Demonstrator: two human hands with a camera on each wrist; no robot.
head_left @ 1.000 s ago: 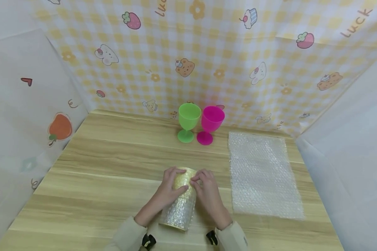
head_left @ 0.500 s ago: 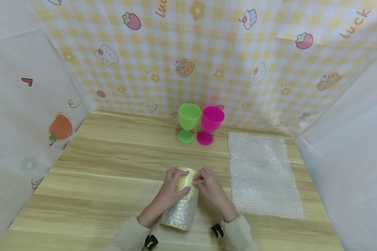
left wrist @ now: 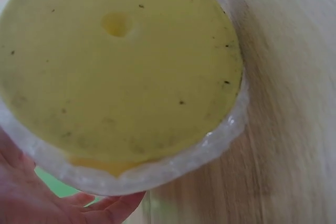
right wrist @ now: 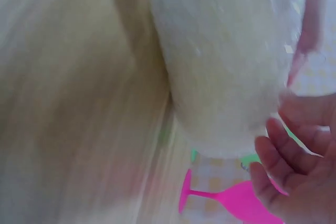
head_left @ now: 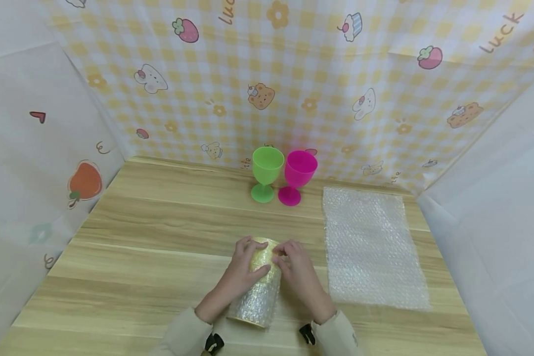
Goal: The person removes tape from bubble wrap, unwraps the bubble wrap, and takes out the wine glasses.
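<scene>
A yellow goblet rolled in bubble wrap (head_left: 255, 301) lies on the table, its bowl end pointing toward the back. Its round yellow foot (left wrist: 126, 72) fills much of the left wrist view, ringed by the wrap's edge. My left hand (head_left: 244, 264) grips the bundle from the left, thumb and fingers spread over its upper part. On the other side, my right hand (head_left: 294, 262) has curled fingers and pinches the wrap near the bowl end. In the right wrist view, the right fingertips (right wrist: 270, 129) are right at the wrap's side.
A green goblet (head_left: 267, 165) and a pink goblet (head_left: 300, 168) stand upright at the table's back. One flat bubble wrap sheet (head_left: 374, 247) lies to the right. A checkered cloth (head_left: 293, 74) hangs behind the wooden table (head_left: 160, 222).
Both hands and the bundle have shifted slightly right since the first frame. Over the last half second, the right hand moves very little while the left keeps its grip.
</scene>
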